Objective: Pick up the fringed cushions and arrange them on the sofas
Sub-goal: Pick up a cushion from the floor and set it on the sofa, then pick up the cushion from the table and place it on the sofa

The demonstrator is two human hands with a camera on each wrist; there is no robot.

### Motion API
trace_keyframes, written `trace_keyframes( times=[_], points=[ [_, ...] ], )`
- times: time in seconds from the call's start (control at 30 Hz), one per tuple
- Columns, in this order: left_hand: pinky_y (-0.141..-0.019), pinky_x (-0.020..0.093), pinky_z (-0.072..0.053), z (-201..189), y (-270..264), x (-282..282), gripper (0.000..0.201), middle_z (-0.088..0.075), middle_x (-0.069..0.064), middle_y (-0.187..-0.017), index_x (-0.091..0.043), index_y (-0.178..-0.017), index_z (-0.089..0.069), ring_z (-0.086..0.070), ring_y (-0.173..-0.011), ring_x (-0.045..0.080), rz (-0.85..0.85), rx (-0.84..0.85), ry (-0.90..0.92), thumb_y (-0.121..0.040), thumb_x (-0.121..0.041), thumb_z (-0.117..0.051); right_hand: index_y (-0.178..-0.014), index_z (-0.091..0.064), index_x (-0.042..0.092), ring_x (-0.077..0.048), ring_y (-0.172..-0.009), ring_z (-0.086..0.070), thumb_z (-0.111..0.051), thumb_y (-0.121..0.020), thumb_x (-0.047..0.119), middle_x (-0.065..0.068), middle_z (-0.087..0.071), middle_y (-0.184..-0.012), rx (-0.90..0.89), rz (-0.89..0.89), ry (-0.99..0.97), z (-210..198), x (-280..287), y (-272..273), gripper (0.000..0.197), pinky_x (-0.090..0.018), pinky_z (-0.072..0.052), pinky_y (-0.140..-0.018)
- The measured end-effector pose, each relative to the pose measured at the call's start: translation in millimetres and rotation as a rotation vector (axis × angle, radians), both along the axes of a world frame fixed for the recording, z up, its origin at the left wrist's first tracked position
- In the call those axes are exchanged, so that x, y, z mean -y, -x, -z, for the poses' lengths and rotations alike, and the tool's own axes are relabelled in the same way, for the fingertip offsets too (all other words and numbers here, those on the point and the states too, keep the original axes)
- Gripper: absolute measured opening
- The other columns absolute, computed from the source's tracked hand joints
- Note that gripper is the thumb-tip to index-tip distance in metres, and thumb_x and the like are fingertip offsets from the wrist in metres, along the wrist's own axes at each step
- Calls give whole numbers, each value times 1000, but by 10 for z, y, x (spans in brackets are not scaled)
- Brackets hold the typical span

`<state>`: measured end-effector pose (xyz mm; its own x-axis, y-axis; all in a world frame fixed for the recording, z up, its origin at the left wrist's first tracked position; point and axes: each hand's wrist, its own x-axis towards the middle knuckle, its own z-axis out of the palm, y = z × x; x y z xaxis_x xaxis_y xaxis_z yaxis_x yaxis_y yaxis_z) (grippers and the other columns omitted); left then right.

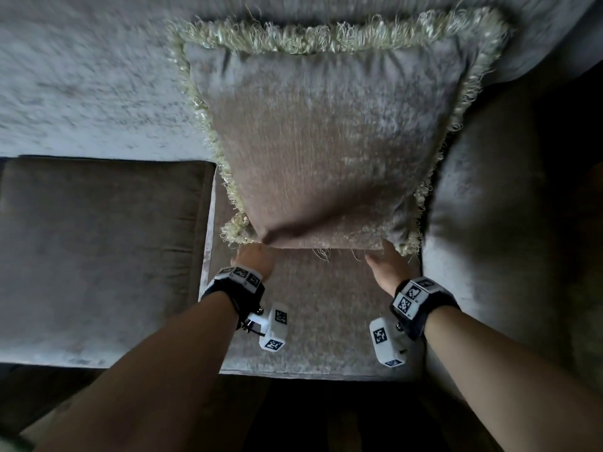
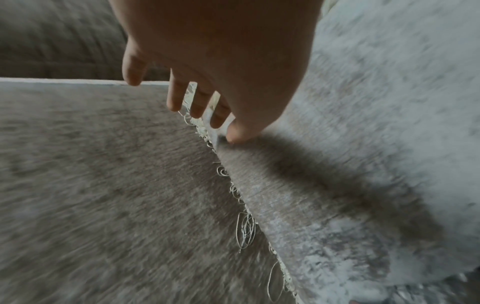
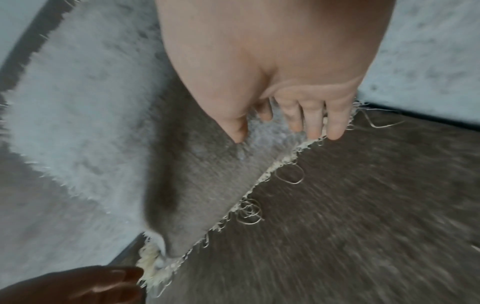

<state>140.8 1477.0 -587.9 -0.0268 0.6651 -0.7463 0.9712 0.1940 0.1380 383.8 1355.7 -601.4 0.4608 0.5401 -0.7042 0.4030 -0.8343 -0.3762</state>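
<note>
Here, from the head view: square taupe velvet cushion with pale cream fringe [image 1: 313, 141] stood against the backrest in the corner of the grey velvet sofa [image 1: 81, 93], beside the padded armrest [image 1: 489, 223], lower edge lifted off the seat. Placement of this one judged nearly done; only settling and letting go left. No other fringed cushions visible, so the remainder of the job cannot be told. Left hand [image 1: 254, 259] at the lower left corner, right hand [image 1: 386, 265] at the lower right.

From the left wrist view: left hand [image 2: 221, 61] pinching the cushion's hem, thumb on the face, fingers [image 2: 197, 107] slightly apart behind the fringe.

From the right wrist view: right hand [image 3: 272, 61] clamped on the other corner, thumb pressed into the velvet, fingers [image 3: 315, 121] close together and curled over the fringed edge.
</note>
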Motion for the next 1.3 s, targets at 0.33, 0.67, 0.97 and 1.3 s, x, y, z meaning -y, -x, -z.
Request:
trace_keyframes(
  times=[0.33, 0.67, 0.97, 1.3],
  points=[
    [-105, 39, -41, -970, 220, 452, 49, -52, 15, -140, -17, -137, -50, -51, -126, 33, -278, 74, -90, -92, -37, -45, -153, -30, 15, -29, -139, -42, -48, -101, 37, -11, -40, -155, -150, -180, -145, -951, -145, 212, 60, -36, -36, -107],
    [-92, 37, -46, -2029, 789, 1086, 62, -64, 18, -123, -11, -114, -67, -59, -111, 35, -539, 178, -253, -74, -54, -46, -152, -33, 15, -27, -110, -59, -47, -97, 30, -9, -54, -133, -152, -520, -293, -2116, -239, 818, 58, -33, -45, -90],
    [-92, 32, -48, -2934, 1914, 2298, 31, -68, 13, -116, -13, -116, -67, -63, -111, 31, -925, 206, -440, -91, -27, -56, -142, -47, 13, -32, -130, -51, -54, -97, 36, -13, -54, -142, -214, -868, -352, -2887, 60, 2317, 51, -34, -38, -107],
    [-84, 31, -49, -3275, 3249, 4381, 27, -72, 12, -104, -14, -102, -71, -66, -103, 31, -1334, 193, -555, -89, -33, -56, -138, -50, 13, -29, -103, -62, -57, -95, 35, -11, -59, -130, -358, -1312, -350, -3147, 1292, 4403, 49, -44, -49, -100]
  ],
)
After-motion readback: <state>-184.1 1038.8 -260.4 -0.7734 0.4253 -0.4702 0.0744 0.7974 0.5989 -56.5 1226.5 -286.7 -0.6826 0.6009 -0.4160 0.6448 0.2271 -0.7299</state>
